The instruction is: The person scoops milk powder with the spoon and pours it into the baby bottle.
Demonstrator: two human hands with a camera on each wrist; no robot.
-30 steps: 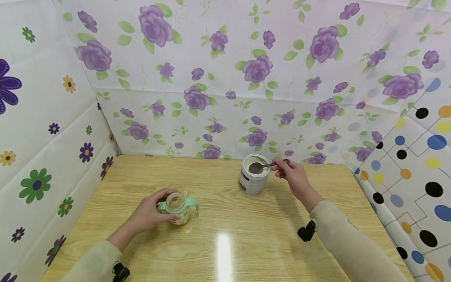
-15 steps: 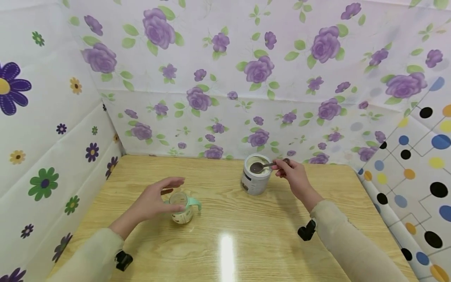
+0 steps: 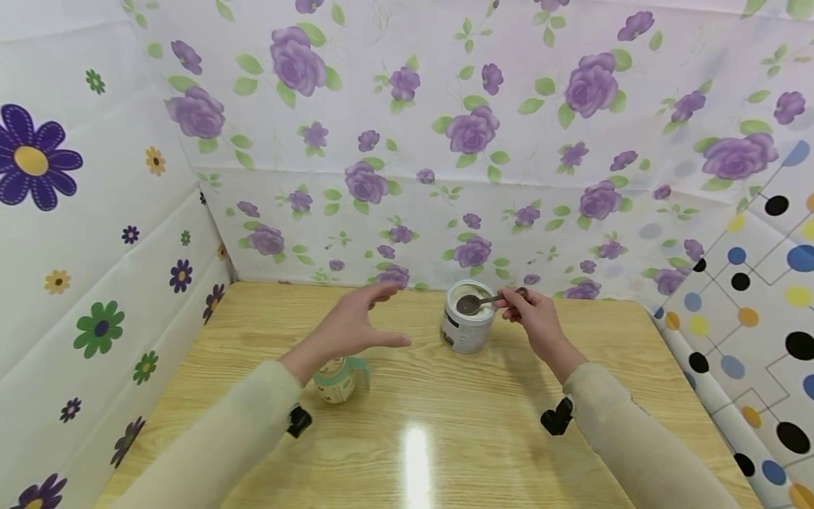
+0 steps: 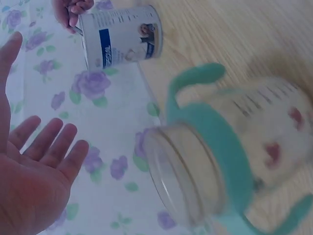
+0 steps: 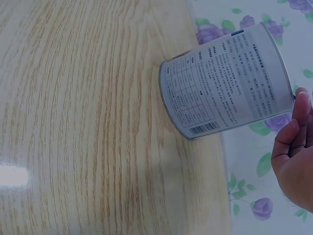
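Left hand (image 3: pixel 356 322) raised above the table (image 3: pixel 445 424), fingers spread and holding nothing, bottle (image 3: pixel 337 378) with green handles standing just below its wrist, right hand (image 3: pixel 534 318) pinching spoon (image 3: pixel 473 302) by the handle, bowl over the open tin (image 3: pixel 467 329)

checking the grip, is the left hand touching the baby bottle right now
Apart. In the left wrist view the left hand is spread flat with clear space between it and the baby bottle; the head view shows it lifted above the bottle, toward the can.
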